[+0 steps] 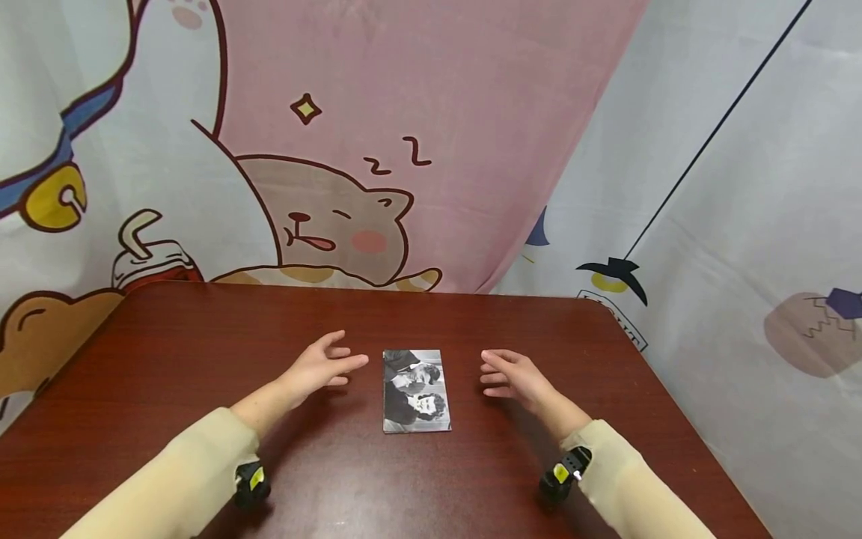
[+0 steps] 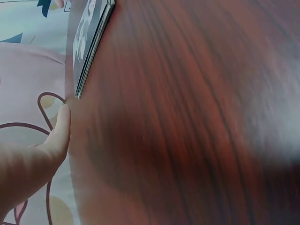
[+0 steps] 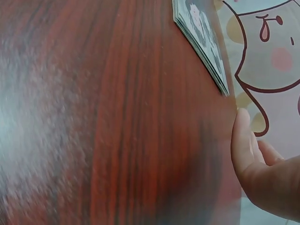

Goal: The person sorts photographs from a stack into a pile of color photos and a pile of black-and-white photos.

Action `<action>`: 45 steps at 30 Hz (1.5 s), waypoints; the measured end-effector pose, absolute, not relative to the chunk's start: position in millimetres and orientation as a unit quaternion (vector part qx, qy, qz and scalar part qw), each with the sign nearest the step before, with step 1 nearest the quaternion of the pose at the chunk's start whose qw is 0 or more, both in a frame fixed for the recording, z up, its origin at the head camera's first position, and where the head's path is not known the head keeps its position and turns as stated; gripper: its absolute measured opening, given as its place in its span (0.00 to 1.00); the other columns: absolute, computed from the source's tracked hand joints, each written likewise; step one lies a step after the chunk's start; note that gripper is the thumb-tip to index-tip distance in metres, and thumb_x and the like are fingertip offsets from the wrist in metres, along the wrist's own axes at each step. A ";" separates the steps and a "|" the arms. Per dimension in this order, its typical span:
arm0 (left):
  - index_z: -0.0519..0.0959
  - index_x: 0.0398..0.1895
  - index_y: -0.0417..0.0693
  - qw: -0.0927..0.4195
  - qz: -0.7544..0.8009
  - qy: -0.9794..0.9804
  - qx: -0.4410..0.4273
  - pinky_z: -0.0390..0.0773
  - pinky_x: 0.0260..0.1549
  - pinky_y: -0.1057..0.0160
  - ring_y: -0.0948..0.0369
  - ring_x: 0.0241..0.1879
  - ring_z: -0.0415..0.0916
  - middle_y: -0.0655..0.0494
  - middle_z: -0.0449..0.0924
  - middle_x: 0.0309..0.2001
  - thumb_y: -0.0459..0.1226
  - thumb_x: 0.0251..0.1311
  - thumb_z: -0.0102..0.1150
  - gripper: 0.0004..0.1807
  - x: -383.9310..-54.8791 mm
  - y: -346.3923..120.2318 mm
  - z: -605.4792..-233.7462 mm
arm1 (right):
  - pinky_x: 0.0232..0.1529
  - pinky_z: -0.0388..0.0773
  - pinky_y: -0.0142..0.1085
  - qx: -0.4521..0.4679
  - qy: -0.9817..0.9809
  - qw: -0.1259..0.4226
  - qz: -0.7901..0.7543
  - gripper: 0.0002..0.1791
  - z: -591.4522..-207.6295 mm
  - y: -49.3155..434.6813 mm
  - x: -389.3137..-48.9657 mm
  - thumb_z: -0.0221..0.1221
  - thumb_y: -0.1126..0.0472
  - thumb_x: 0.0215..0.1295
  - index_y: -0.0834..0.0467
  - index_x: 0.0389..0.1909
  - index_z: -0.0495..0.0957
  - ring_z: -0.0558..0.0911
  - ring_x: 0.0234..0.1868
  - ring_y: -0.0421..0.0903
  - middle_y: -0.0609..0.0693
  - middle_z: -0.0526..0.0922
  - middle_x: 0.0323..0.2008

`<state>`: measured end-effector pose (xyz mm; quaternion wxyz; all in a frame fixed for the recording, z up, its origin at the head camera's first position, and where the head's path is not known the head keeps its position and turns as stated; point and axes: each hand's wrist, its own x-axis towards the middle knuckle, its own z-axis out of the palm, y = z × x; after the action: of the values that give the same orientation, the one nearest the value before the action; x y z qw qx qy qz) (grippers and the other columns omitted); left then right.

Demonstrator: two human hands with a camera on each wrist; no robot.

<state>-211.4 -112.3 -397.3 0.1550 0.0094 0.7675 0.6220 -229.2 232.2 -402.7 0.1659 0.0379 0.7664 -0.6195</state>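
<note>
A small stack of black-and-white photo cards (image 1: 416, 391) lies on the brown table, its top picture showing two people turned sideways. In both wrist views the layered edges of the photo stack (image 2: 91, 44) are visible. My left hand (image 1: 322, 367) is held over the table to the left of the stack, fingers spread and holding nothing. On the other side, my right hand (image 1: 515, 378) hovers with its fingers loosely bent, apart from the stack. The right wrist view shows the thumb (image 3: 242, 140) near the stack's corner, with a gap between them.
The dark reddish wooden table (image 1: 337, 479) reflects light near its front. Behind it hangs a cloth (image 1: 485, 112) printed with cartoon animals, which also runs along the right side. Each wrist carries a strapped black device (image 1: 251, 483).
</note>
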 end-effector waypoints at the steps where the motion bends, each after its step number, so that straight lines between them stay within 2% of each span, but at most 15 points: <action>1: 0.44 0.72 0.38 0.164 0.634 0.756 0.007 0.80 0.51 0.53 0.42 0.56 0.72 0.30 0.59 0.65 0.45 0.57 0.62 0.49 -212.0 -111.0 -398.8 | 0.40 0.85 0.37 0.040 0.763 0.171 -0.622 0.32 -404.0 231.4 -229.1 0.52 0.50 0.68 0.69 0.64 0.60 0.82 0.39 0.43 0.66 0.75 0.51; 4: 0.45 0.71 0.35 0.184 0.660 0.728 -0.004 0.80 0.52 0.52 0.42 0.57 0.71 0.30 0.62 0.64 0.45 0.58 0.61 0.47 -214.0 -107.1 -404.0 | 0.38 0.85 0.36 0.046 0.758 0.180 -0.625 0.33 -407.3 227.6 -228.2 0.53 0.49 0.67 0.69 0.63 0.61 0.82 0.36 0.41 0.62 0.79 0.46; 12: 0.53 0.68 0.33 0.219 0.665 0.713 -0.020 0.82 0.48 0.54 0.45 0.54 0.75 0.34 0.67 0.62 0.48 0.58 0.60 0.43 -213.4 -95.9 -413.3 | 0.39 0.86 0.37 0.041 0.746 0.203 -0.633 0.33 -414.6 215.1 -226.9 0.52 0.49 0.68 0.70 0.63 0.60 0.82 0.35 0.41 0.59 0.81 0.44; 19: 0.54 0.67 0.31 0.237 0.670 0.703 -0.012 0.83 0.47 0.54 0.45 0.53 0.76 0.33 0.69 0.60 0.47 0.60 0.57 0.41 -212.4 -89.3 -415.6 | 0.39 0.85 0.36 0.025 0.738 0.225 -0.635 0.32 -419.5 205.8 -227.0 0.50 0.49 0.69 0.70 0.62 0.61 0.82 0.35 0.42 0.58 0.81 0.42; 27: 0.58 0.66 0.31 0.244 0.662 0.709 -0.016 0.83 0.46 0.53 0.48 0.51 0.77 0.34 0.70 0.59 0.47 0.59 0.58 0.39 -209.0 -82.3 -418.8 | 0.40 0.85 0.38 0.019 0.747 0.234 -0.622 0.31 -421.1 197.5 -225.6 0.49 0.49 0.70 0.68 0.63 0.62 0.82 0.35 0.43 0.62 0.81 0.46; 37: 0.64 0.63 0.32 0.244 0.642 0.726 -0.011 0.81 0.50 0.52 0.49 0.51 0.77 0.35 0.72 0.58 0.49 0.60 0.57 0.35 -206.0 -77.2 -417.3 | 0.40 0.85 0.38 0.013 0.751 0.236 -0.616 0.31 -423.1 190.0 -226.0 0.46 0.48 0.71 0.70 0.62 0.63 0.84 0.37 0.44 0.61 0.82 0.45; 45: 0.62 0.64 0.31 0.249 0.628 0.737 0.009 0.80 0.51 0.52 0.47 0.54 0.75 0.34 0.71 0.59 0.50 0.66 0.47 0.35 -205.9 -77.7 -413.1 | 0.42 0.85 0.40 0.031 0.755 0.234 -0.612 0.32 -417.9 190.3 -225.3 0.43 0.45 0.72 0.69 0.61 0.64 0.84 0.40 0.48 0.66 0.80 0.49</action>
<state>-205.9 -77.7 -413.1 0.2490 0.0090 0.7375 0.6277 -225.3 190.3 -417.9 0.2341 0.0314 0.7551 -0.6116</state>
